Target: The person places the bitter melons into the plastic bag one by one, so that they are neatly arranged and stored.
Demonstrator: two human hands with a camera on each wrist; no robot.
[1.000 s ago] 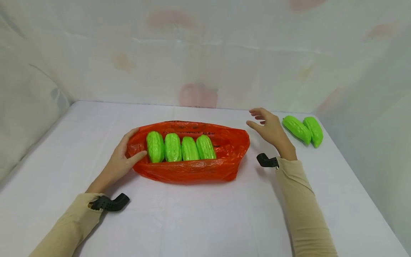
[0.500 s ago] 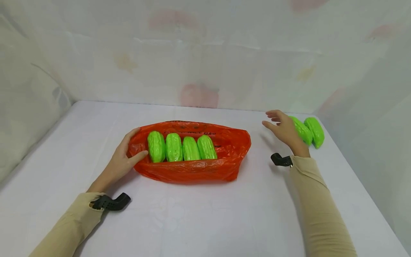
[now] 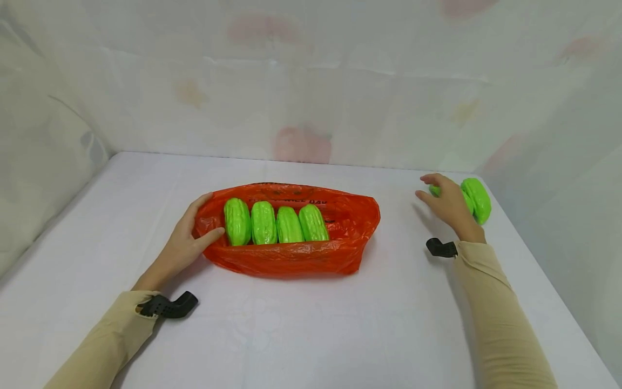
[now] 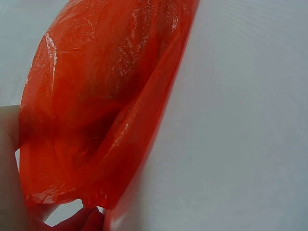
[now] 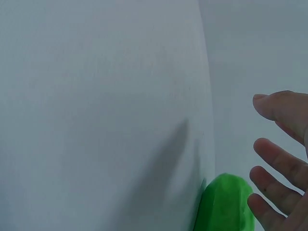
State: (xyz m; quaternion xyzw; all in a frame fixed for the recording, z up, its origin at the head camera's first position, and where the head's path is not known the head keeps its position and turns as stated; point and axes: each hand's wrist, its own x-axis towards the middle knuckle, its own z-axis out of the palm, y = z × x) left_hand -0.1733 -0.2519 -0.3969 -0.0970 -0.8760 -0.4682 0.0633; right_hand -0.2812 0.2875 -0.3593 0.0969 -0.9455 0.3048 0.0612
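Observation:
A red plastic bag (image 3: 286, 259) with dark printing lies on the table, its mouth spread wide. Several ribbed bright green bitter melons (image 3: 264, 222) sit side by side in it. My left hand (image 3: 183, 237) holds the bag's left end, thumb at the rim; in the left wrist view, fingertips show through and under the red film (image 4: 96, 96). Over at the right, my right hand (image 3: 449, 202) hovers with spread fingers above a bitter melon (image 3: 468, 203), covering most of it. Another bitter melon (image 3: 476, 200) lies beside that one. In the right wrist view, green skin (image 5: 226, 204) shows below the fingers.
A white cloth covers the table (image 3: 301, 329). Pale sheeting with faded pink patches (image 3: 303, 145) hangs behind it and at both sides. The table's right edge runs close past the two outer bitter melons.
My right hand has moved right and slightly nearer, from beside the bag to above the left one of the two outer bitter melons. The left hand and bag stay almost still.

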